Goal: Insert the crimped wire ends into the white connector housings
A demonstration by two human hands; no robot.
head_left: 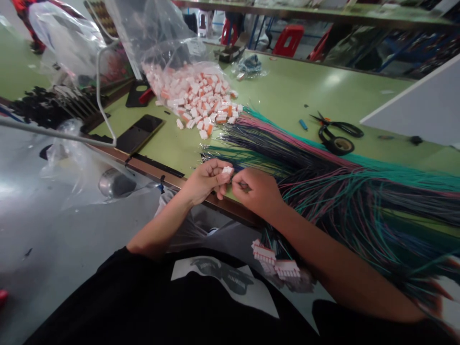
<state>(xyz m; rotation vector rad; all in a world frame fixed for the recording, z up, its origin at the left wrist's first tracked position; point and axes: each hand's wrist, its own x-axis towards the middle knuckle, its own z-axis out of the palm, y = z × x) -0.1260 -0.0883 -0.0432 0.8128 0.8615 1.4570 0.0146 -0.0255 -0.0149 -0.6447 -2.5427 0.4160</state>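
My left hand (206,181) pinches a small white plastic connector (227,170) at the near edge of the green table (287,91). My right hand (258,190) is closed beside it, fingertips holding a thin wire whose tip points at the connector. A large bundle of teal, pink and dark wires (341,177) fans across the table to the right of my hands. A pile of white and orange connectors (201,103) spills from a clear plastic bag (158,38) farther back. Finished wired connectors (275,261) hang below the table edge over my lap.
Black scissors (336,128) and a roll of tape (341,144) lie at the right middle of the table. Black flat trays (138,134) sit at the left. Clear bags hang off a metal frame (98,86) on the left. Red stools (289,38) stand beyond the table.
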